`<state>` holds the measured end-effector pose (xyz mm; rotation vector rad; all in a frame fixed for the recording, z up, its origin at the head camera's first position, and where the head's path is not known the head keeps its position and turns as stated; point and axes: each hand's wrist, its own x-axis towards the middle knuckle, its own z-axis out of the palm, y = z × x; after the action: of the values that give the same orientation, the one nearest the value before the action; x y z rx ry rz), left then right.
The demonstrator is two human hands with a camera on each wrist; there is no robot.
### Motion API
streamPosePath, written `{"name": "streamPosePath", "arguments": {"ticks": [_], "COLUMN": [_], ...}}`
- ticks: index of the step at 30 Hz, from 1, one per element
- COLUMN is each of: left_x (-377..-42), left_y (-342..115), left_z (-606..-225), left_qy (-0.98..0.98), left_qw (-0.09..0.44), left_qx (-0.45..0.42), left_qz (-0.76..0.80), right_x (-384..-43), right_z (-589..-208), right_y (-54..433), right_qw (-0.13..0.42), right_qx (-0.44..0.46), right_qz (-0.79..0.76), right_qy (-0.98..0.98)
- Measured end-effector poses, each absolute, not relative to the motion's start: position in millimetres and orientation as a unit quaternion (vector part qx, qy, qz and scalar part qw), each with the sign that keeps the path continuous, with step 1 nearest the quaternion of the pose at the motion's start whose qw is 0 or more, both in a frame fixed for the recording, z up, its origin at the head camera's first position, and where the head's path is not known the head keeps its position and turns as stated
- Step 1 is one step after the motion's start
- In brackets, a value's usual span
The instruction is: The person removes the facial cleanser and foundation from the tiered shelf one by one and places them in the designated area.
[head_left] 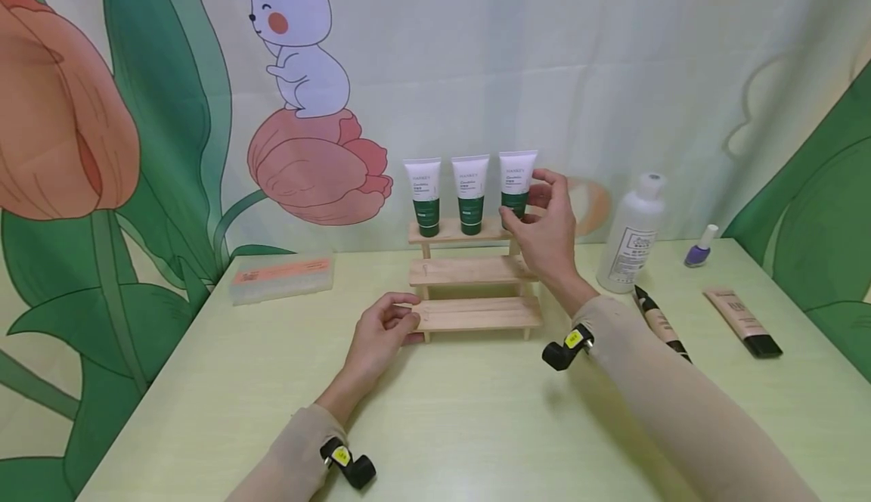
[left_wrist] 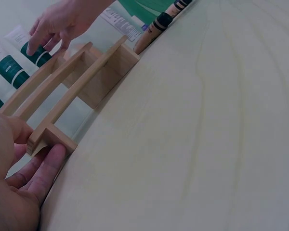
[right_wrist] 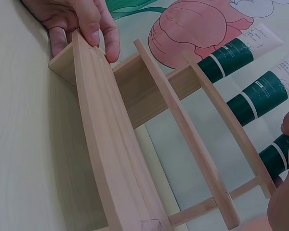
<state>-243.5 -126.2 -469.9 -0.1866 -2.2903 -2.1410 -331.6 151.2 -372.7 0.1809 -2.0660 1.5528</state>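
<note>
A three-step wooden display rack [head_left: 476, 314] stands on the table. On its top step two white-and-green cosmetic tubes [head_left: 427, 198] [left_wrist: 10, 70] stand upright on their caps, at the left and in the middle. My right hand [head_left: 550, 233] pinches a third such tube [head_left: 519, 173] between thumb and fingers at the step's right end; in the right wrist view its cap is right at the board. With my left hand [head_left: 382, 332] I grip the left end of the lowest step, thumb on top and fingers beneath, as the left wrist view shows.
Right of the rack stand a white bottle [head_left: 633, 233] and a purple nail polish bottle [head_left: 701, 247]. Two beige tubes with black caps, one nearer [head_left: 661, 324] and one farther right [head_left: 743, 322], lie there. At the back left lies a flat translucent box [head_left: 282, 279]. A printed curtain hangs behind.
</note>
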Motion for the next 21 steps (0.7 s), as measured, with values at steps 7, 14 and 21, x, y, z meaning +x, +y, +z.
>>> {"name": "streamPosePath", "arguments": {"ticks": [7,14,21], "left_x": [-244.0,-243.9,-243.8], "left_y": [-127.3,-127.5,-127.5], "left_z": [-470.6,-471.0,-470.7], "left_qy": [-0.730,-0.728,-0.728], "left_qw": [0.001,0.001,0.002], "left_qx": [-0.060,-0.061,-0.061], "left_qz": [-0.681,-0.683,-0.683], "right_x": [-332.1,-331.2,-323.5], "right_z": [-372.2,-371.1,-366.8], "right_y": [149.9,149.8,151.4], "right_qw": [0.276,0.270,0.276], "right_qx": [0.066,0.064,0.070], "right_qz": [0.569,0.572,0.577], "right_qy": [-0.772,-0.771,-0.766]}}
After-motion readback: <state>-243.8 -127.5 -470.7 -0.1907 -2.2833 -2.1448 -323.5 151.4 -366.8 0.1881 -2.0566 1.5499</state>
